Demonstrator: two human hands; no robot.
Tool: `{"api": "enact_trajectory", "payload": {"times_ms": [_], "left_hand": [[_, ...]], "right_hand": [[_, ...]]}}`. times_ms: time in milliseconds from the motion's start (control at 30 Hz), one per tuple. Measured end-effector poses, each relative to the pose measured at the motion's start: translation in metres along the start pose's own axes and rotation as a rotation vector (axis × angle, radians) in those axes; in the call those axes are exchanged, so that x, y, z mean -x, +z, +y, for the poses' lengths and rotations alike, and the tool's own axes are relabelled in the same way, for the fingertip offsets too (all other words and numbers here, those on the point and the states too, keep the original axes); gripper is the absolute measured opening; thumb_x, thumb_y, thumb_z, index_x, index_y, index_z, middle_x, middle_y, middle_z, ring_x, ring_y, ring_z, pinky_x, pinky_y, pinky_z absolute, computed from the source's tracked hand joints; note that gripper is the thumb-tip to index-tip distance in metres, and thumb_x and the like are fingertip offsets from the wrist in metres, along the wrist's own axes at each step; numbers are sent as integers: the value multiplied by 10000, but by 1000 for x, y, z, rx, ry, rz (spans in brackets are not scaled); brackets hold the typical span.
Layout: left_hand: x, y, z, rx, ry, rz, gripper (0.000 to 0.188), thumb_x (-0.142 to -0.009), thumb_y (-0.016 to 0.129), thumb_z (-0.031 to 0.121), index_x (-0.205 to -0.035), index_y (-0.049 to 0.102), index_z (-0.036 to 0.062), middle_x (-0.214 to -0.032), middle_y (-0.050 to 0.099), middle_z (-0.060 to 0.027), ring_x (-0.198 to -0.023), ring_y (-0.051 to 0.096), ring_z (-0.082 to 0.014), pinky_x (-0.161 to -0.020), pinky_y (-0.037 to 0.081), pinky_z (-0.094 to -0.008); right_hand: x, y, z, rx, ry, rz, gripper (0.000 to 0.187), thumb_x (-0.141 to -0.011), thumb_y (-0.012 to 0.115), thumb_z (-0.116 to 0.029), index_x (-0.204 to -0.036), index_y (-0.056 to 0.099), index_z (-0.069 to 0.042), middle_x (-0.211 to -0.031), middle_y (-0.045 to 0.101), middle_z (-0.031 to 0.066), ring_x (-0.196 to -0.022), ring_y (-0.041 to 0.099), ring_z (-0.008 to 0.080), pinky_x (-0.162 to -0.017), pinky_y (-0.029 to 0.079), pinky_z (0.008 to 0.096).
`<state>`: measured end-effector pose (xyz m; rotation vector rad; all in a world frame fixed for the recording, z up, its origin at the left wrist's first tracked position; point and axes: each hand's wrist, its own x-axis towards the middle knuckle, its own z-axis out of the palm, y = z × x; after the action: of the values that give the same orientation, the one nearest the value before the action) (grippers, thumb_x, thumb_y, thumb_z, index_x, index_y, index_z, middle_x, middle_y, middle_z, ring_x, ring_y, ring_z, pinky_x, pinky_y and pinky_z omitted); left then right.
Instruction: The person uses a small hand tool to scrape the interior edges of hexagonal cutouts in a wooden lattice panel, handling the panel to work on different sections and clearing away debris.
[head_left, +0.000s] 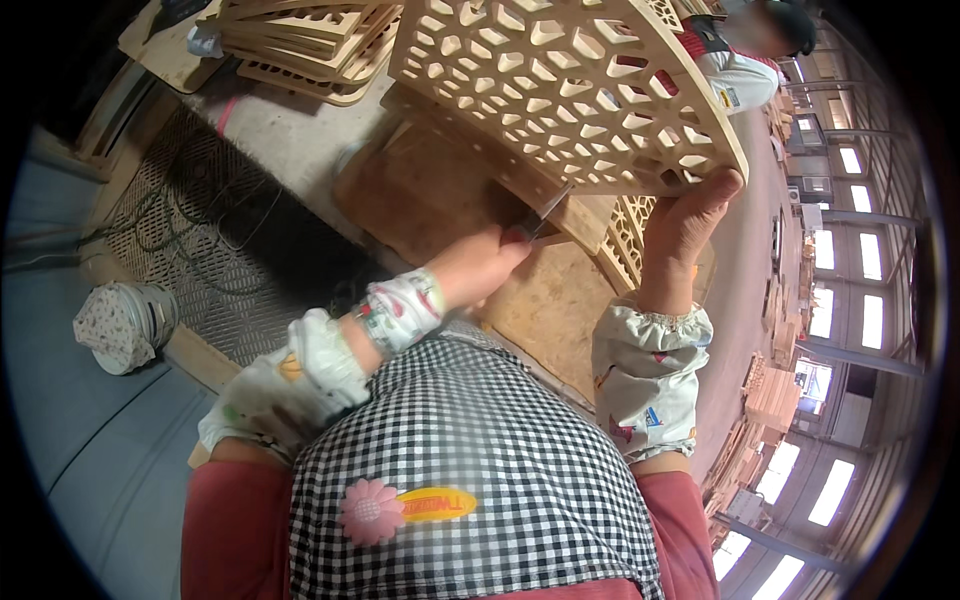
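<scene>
A pale wooden lattice panel [722, 140], cut through with many angular holes, stands tilted in front of me. My right hand [680, 235] grips its lower right corner, thumb along the edge and the other fingers mostly hidden. Closed around a dark handle, my left hand [480, 268] holds a hand tool with a thin metal blade [550, 207]; its exact kind is unclear. The blade points up toward the panel's lower edge. Beneath the panel lies a wooden board with small round holes [480, 150], and a second lattice piece [627, 235] shows beside my right wrist.
Several lattice panels [300, 50] are stacked at the far left. A dark textured mat [180, 190] with loose cords lies left, near a covered bucket [120, 325]. Brown sheets [420, 195] cover the work surface. Another person [740, 75] is at the far right; stacked timber [770, 400] lines the right.
</scene>
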<state>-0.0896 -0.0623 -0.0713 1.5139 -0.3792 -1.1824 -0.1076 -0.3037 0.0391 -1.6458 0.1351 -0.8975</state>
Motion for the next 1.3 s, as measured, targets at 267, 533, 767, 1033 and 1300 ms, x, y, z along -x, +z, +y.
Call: {"api": "enact_trajectory", "payload": {"times_ms": [267,533,767,1033,1300], "left_hand": [[47,-8,20,111,31,-65,402,-1094,539,415,-1101,538,13,-691,564,-28,-456,531,-111,-404,433,-281],[11,22,14,-119,294,154,436,-1079,549,399,-1213,579,-15,-815,660,-154,-672,712,-275,-556,563,-412],[10,26,60,-506,231,290,420,-1058,537,402,-1215,578,15,-983,739,-297,-920,721,-498,-838,571,-591],[76,-12,20,-396,273,148,369,-1056,619,366,-1131,531,16,-871,731,-247,-814,712,-470,-700,541,-511],[97,-23,62,-86,357,145,339,-1073,615,327,-1087,530,-2,-867,720,-231,-819,723,-433,-704,547,-465]], "right_hand": [[9,-13,10,47,-49,3,860,-942,651,-753,-1427,584,-46,-1341,647,70,-1176,655,187,-924,578,366],[11,-6,12,82,-79,43,842,-953,647,-740,-1416,567,-41,-1317,640,62,-1150,659,186,-938,587,367],[8,14,4,-75,-50,42,806,-934,724,-697,-1321,584,-4,-1205,662,49,-1147,622,157,-1029,489,344],[1,-2,6,108,-17,-5,845,-993,562,-744,-1427,520,-20,-1299,629,87,-1161,671,197,-945,618,384],[16,-8,9,340,-44,11,868,-1017,486,-772,-1412,536,0,-1293,643,110,-1107,689,212,-929,613,412]]}}
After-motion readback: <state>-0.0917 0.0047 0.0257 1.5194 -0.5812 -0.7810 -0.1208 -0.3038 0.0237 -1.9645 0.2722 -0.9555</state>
